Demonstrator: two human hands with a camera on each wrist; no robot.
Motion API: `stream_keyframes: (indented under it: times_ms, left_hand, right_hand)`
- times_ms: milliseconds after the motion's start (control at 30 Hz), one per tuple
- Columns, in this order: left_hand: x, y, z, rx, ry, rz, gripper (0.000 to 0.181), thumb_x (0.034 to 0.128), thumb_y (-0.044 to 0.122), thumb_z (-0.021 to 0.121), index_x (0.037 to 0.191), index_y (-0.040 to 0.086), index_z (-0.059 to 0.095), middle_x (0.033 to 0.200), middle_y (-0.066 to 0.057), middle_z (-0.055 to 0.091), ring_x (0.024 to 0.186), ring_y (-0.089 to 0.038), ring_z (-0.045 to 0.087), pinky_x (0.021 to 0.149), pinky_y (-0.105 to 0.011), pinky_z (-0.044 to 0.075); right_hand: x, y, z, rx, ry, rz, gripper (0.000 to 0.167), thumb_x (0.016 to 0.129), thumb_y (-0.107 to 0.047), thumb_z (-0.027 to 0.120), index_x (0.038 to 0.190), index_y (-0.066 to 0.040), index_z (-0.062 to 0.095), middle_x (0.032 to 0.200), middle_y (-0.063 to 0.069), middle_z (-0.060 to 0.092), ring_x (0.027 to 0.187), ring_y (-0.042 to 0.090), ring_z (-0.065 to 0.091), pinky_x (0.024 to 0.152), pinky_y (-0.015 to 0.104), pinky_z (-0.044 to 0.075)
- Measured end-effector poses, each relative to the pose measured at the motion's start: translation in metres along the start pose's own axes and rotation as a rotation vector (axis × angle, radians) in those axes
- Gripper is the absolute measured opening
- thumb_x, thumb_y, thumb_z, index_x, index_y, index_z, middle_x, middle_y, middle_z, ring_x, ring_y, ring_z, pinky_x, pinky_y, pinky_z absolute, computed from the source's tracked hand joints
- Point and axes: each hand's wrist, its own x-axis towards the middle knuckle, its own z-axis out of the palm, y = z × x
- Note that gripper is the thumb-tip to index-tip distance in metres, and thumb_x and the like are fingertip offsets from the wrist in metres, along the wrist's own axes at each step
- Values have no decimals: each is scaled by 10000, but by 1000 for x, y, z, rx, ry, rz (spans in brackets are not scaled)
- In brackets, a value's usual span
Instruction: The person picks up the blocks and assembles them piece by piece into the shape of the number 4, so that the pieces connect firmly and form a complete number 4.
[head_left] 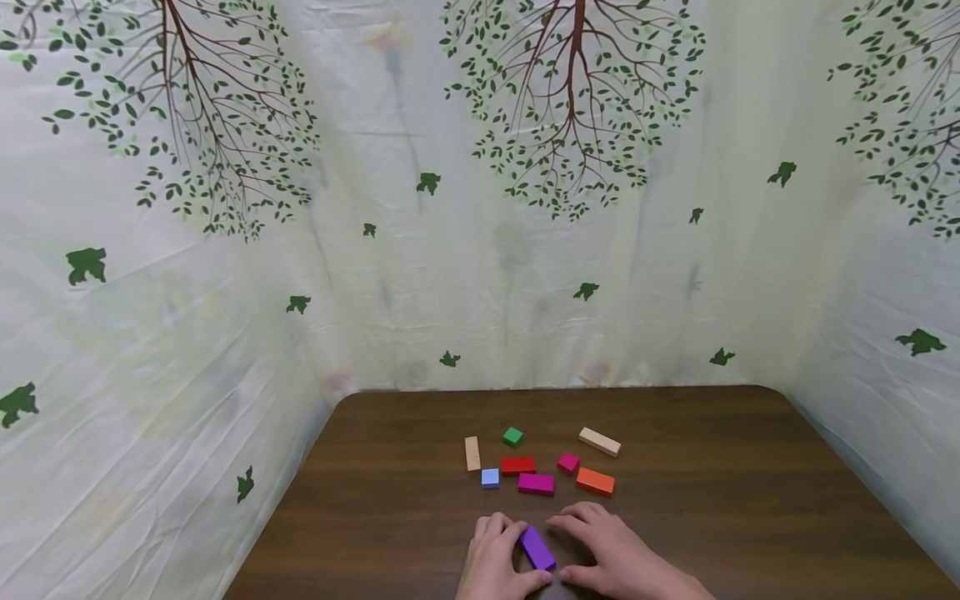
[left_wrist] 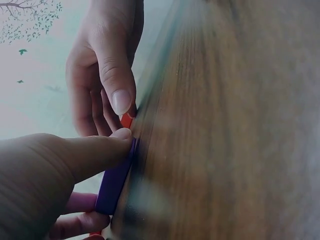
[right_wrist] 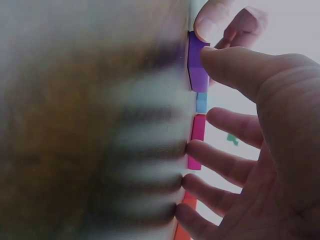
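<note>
A purple block (head_left: 537,548) lies on the brown table near its front edge, set at a slant. My left hand (head_left: 495,560) holds it between thumb and fingers; in the left wrist view the thumb is at one end of the purple block (left_wrist: 116,182) and fingertips are at the other. To the right of the block, my right hand (head_left: 618,557) is spread with nothing in its grip, thumb and fingers apart. The right wrist view has the right hand (right_wrist: 250,145) with its fingers parted and its thumb close beside the purple block (right_wrist: 198,65); whether the thumb touches it, I cannot tell.
Beyond the hands on the table (head_left: 360,500) lie a magenta block (head_left: 536,484), red block (head_left: 518,466), blue cube (head_left: 490,478), orange block (head_left: 596,482), pink cube (head_left: 568,462), green cube (head_left: 513,436) and two plain wooden blocks, one left (head_left: 472,454), one right (head_left: 600,442). A patterned cloth hangs behind.
</note>
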Motion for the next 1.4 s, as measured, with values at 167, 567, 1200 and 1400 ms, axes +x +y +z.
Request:
stream_keyframes:
  times_ms: [167, 567, 1200, 1400]
  left_hand:
    - [1, -1, -1, -9, 12, 31, 668, 682, 512, 887, 1175, 92, 725, 977, 111, 513, 980, -163, 466, 808, -379, 443]
    - [2, -8, -11, -126, -74, 30, 683, 688, 439, 905, 1228, 69, 709, 1091, 67, 541, 1043, -178, 466, 870, -370, 459]
    - [14, -11, -12, -135, -122, 42, 605, 680, 410, 910, 1195, 146, 737, 1129, 94, 467, 1058, -165, 394, 879, -342, 418]
    - [21, -14, -13, -168, -151, 62, 609, 676, 375, 920, 1210, 146, 735, 1117, 93, 477, 1024, -138, 394, 847, -311, 404]
  right_hand:
    - [3, -2, 0, -15, 5, -22, 550, 918, -545, 675, 1390, -276, 583, 1313, -95, 530, 1212, 155, 493, 885, 549, 457]
    - [15, -7, 1, -53, -16, 5, 632, 855, -637, 690, 1384, -303, 596, 1331, -62, 526, 1223, 200, 484, 881, 561, 440]
    - [24, -3, 5, -129, 23, 59, 595, 772, -657, 754, 1200, -254, 662, 1291, -22, 569, 1201, 245, 508, 901, 581, 445]
    - [25, -2, 6, -148, 15, 65, 614, 777, -673, 739, 1195, -232, 649, 1282, -25, 566, 1199, 225, 514, 917, 552, 458]
